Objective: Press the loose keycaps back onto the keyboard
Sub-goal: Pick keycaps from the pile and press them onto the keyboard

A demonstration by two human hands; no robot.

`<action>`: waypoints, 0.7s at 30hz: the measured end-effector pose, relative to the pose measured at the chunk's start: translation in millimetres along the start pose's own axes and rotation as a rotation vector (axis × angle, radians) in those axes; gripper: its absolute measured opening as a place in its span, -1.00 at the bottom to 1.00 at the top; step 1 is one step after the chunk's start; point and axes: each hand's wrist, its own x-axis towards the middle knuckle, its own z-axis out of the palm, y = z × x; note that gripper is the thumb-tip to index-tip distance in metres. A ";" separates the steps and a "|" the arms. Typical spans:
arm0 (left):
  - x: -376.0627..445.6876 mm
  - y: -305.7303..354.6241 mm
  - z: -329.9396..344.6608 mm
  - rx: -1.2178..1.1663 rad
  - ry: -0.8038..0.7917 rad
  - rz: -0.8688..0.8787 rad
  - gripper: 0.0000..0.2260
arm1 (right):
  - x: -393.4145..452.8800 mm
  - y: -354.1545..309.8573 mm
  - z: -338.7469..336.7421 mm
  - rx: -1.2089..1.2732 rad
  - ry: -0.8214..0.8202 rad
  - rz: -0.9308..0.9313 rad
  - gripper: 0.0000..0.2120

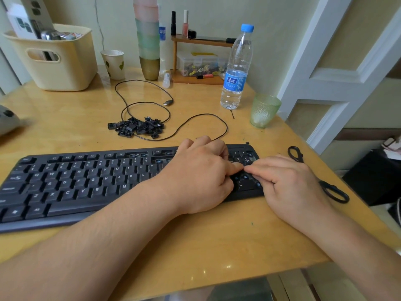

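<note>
Both hands are working at the numpad end of the keyboard (86, 183): your left hand (201, 177) is curling, thumb pressing down, and your right hand (288, 181) is reaching in with straightish fingertips. Any keycap beneath them is hidden. Pressing off-centre could be tilting a cap or jamming it. Spare keycaps (136, 127) are lying piled on the counter (195, 246).

- We see a wooden table (65, 118) with lots of stuff on it.
- A water bottle (237, 68) with a blue cap stands near a green glass (263, 110).
- At the back we see a cream basket (58, 59), a paper cup (114, 64) and a tall stack of cups (148, 40).
- Black scissors (319, 177) lie at the right edge — flat on the table.
</note>
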 end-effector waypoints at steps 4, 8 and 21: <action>0.2 3.8 -0.2 0.008 0.014 0.000 -0.48 | 6.0 -3.3 1.6 0.021 0.027 0.045 -0.83; 0.1 2.9 -0.9 0.007 0.027 -0.002 -0.48 | 3.8 -5.0 2.9 0.031 0.036 0.044 -0.81; 0.2 -0.6 -4.8 0.016 0.060 -0.021 -0.49 | 7.3 -3.4 8.4 -0.035 -0.030 0.046 -0.71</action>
